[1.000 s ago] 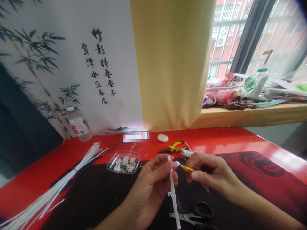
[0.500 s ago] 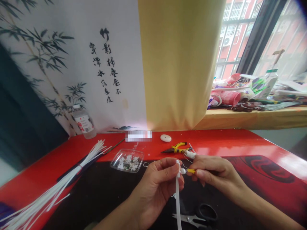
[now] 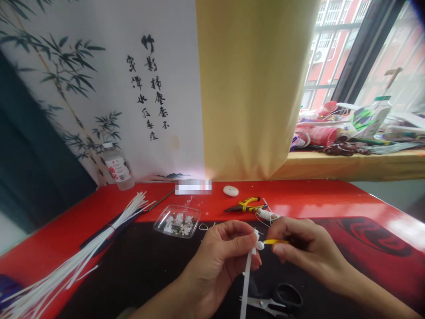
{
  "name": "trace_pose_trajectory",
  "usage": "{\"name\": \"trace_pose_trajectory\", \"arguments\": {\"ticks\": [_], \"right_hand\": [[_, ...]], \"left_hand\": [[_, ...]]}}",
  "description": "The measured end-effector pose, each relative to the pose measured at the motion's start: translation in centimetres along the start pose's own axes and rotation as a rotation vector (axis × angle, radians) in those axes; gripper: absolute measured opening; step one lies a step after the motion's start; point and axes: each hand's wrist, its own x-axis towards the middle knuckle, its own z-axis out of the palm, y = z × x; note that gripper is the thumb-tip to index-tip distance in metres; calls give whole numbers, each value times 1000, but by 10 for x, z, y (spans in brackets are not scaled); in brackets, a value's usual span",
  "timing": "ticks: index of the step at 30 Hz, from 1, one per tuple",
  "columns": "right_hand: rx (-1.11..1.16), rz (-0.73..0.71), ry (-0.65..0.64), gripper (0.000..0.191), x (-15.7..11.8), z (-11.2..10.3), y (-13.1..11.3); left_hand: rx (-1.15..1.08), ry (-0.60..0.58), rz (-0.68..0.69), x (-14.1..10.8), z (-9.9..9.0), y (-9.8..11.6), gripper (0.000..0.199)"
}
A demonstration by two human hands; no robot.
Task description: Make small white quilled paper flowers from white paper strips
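Observation:
My left hand [image 3: 226, 252] pinches a flat white strip [image 3: 246, 283] between thumb and fingers; its long end hangs toward me. At the fingertips the strip's upper part is folded, with a small round white coil [image 3: 260, 245] beside it. My right hand [image 3: 303, 250] grips a thin yellow tool [image 3: 276, 242], whose tip meets the coil. The tool's far end is mostly hidden by my fingers. Below my hands, open scissors [image 3: 265, 304] with black handles lie on the dark mat [image 3: 139, 270].
A clear dish [image 3: 177, 221] of white flowers stands left of my hands. A bundle of white strips [image 3: 89, 248] lies farther left, near a bottle [image 3: 117, 168]. Beyond my hands are yellow-handled pliers [image 3: 247, 204], a wound white spool [image 3: 265, 214] and a white oval object [image 3: 231, 191].
The yellow tool has turned and now lies closer against the coil, where a bare metal stretch showed before. Both hands appear slightly farther right, and the view has shifted a little.

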Motion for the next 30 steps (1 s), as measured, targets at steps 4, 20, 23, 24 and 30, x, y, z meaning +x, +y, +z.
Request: {"name": "trace_pose_trajectory", "arguments": {"ticks": [4,20,23,24,30], "right_hand": [[-105,-66,-18,14,0,-4,-3],[-245,-122,-6,19,2,-2,1],[-260,-87,-61,24,1,-1,0],[-265,-77,-74,26,2,-1,0],[-222,-58,-166,31,6,-4,2]], "left_hand": [[92,65,22,0,3,1,12],[557,252,277,-8,11,6,15],[567,289,306,-8,9,3,17],[575,301,307,-8,8,2,19],[570,135,91,-3,5,9,23]]}}
